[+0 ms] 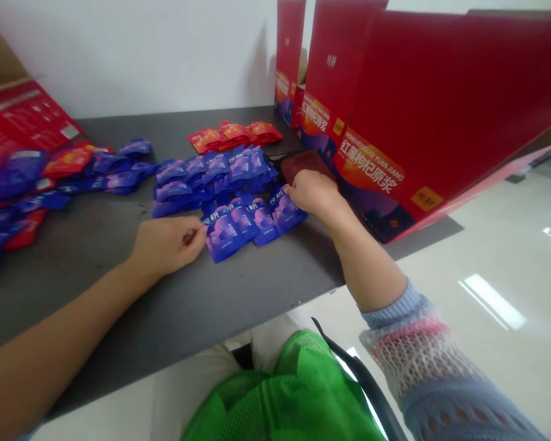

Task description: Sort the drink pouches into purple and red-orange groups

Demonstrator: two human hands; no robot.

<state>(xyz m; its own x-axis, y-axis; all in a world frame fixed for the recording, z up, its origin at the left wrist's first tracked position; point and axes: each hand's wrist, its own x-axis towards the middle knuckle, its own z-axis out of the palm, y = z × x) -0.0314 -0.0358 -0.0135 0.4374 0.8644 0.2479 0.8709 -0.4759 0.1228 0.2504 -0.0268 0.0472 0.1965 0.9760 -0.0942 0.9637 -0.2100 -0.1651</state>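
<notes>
My left hand point(169, 242) is closed, its thumb and fingers pinching the left edge of a blue-purple sachet point(223, 236) at the near left of a short row. My right hand point(313, 193) pinches the upper right corner of another blue sachet point(284, 210) at the row's right end. Between the two hands, more blue sachets point(259, 220) overlap one another, printed sides up. Just behind them lie stacked blue sachets point(215, 171) in rows. Farther back is a group of red sachets point(234, 136).
Tall red printed boxes point(376, 122) stand along the right. A dark reddish flat item point(305, 164) lies behind my right hand. Loose blue and red sachets point(68, 160) spread over the left of the grey table point(257, 294), beside a red carton point(32, 116). A white wall point(165, 55) rises behind.
</notes>
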